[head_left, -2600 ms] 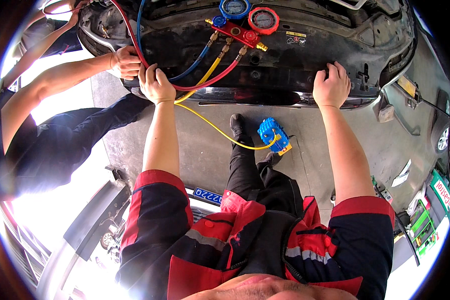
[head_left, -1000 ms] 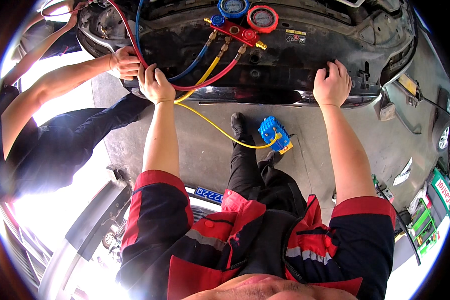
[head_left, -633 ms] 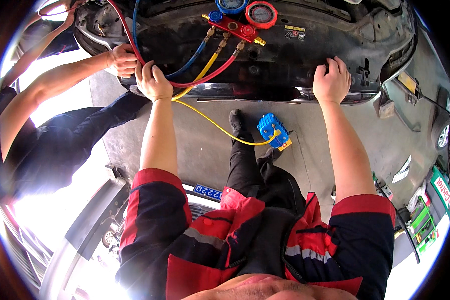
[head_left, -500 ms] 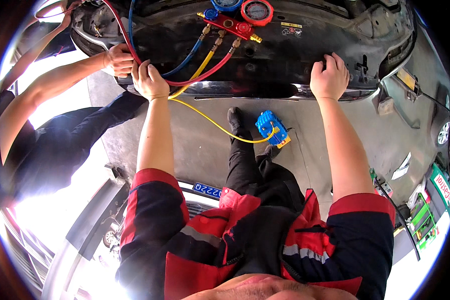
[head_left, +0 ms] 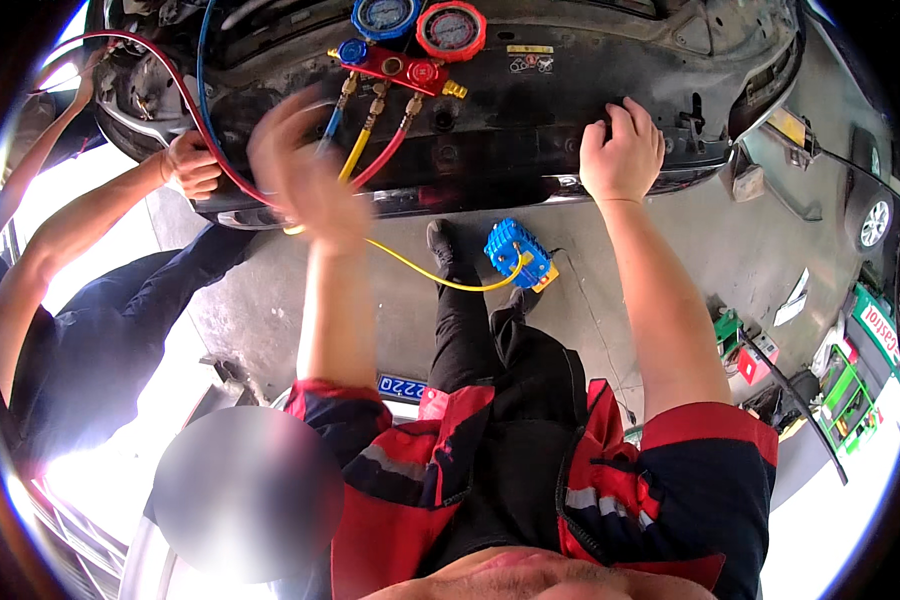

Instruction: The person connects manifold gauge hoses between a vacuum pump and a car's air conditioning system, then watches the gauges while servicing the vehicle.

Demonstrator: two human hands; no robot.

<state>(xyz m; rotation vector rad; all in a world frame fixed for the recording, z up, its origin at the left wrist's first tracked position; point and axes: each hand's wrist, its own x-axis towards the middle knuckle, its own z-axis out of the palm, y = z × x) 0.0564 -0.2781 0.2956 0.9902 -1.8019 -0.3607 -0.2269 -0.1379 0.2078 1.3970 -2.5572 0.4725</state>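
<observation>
My left hand (head_left: 308, 165) is smeared by motion over the hoses at the car's front edge, so its fingers cannot be made out. Just beyond it lies a red manifold gauge set (head_left: 388, 66) with a blue dial and a red dial. Blue, yellow and red hoses (head_left: 394, 150) run from its fittings, partly hidden behind my left hand. On the right, my right hand (head_left: 622, 155) rests on the black front panel (head_left: 515, 135) of the car, fingers apart and holding nothing.
A co-worker's hand (head_left: 190, 166) rests on the car edge at left; a grey blur covers the lower left. On the floor stands a blue pump (head_left: 518, 250) with a yellow hose, near my feet. A green rack (head_left: 850, 415) and a wheel (head_left: 875, 222) are at right.
My left hand has lifted off the car edge and hose, now blurred by motion. My right hand stays on the panel. The whole view has shifted slightly.
</observation>
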